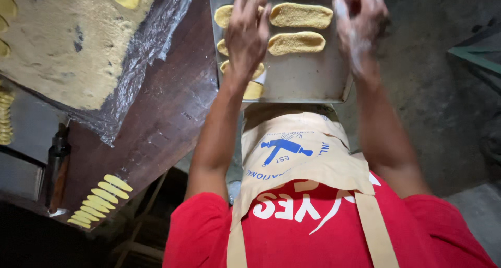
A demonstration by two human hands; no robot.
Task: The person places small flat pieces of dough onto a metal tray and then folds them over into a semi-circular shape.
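Note:
A metal baking tray (302, 82) lies in front of me, holding several oblong crumb-coated dough pieces (300, 16) in two columns. My left hand (248, 33) rests palm down, fingers spread, on the left column, covering parts of the pieces there; a yellow piece (254, 89) shows just below my wrist. My right hand (360, 25), dusted white, hovers over the tray's right edge with fingers curled inward; nothing shows in it. I wear a red shirt and a beige apron (308, 158).
On the left stands a dark wooden table (167, 116) with a plastic sheet (151, 38) covered in crumbs (68, 54). A row of yellow dough strips (102, 200) lies near its edge, beside a dark-handled tool (57, 166). Grey concrete floor (433, 106) is on the right.

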